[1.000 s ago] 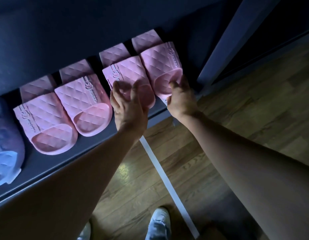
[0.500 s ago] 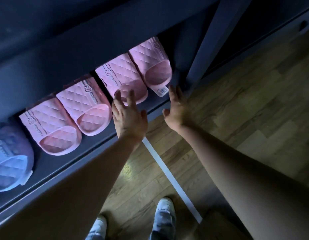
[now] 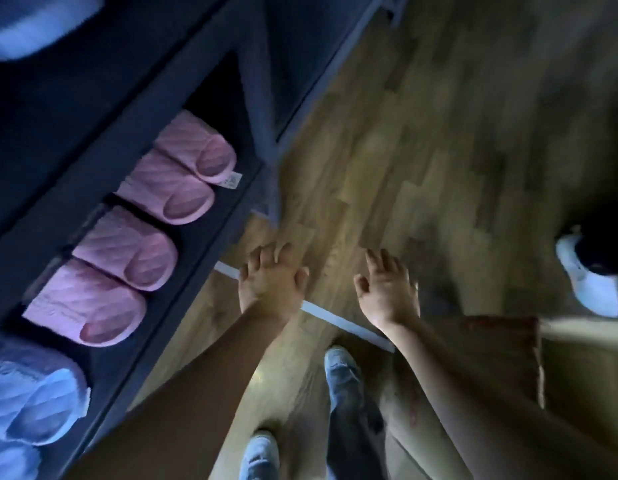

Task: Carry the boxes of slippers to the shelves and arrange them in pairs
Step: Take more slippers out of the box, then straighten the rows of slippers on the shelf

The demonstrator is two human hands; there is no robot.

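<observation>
1. Since half a second ago, we see that both hands have drawn back from the shelf [image 3: 210, 237]. They have left the slippers and now hang over the wooden floor [image 3: 439, 161] in front of the shelf's front edge. The view has also swung, so the shelf now runs along the left.
2. The left hand [image 3: 269, 278] hovers just off the shelf's front edge. Its fingers are loosely bent and it holds nothing.
3. The right hand [image 3: 387, 289] is further out from the shelf than the left. Its fingers are spread and relaxed, and it too is empty.
4. The four pink slippers [image 3: 169, 192] lie on the shelf in a row with their toe openings towards its front edge. We read them as two pairs. In each pair the slippers touch or nearly touch, and a narrow gap separates the pairs.
5. A white tag [image 3: 233, 180] sits at the toe of the pink slipper closest to the shelf's upright post [image 3: 262, 109].
6. Blue slippers [image 3: 33, 393] lie on the same shelf, beyond the pink row on the side away from the post.
7. A white floor strip [image 3: 335, 320] runs outward from the shelf's front edge, passing under both wrists.
8. The person's shoes [image 3: 338, 368] stand on the floor in front of the shelf.
9. A brown shape [image 3: 501, 358] lies well away from the shelf. We cannot tell through the blur whether it is a box.
</observation>
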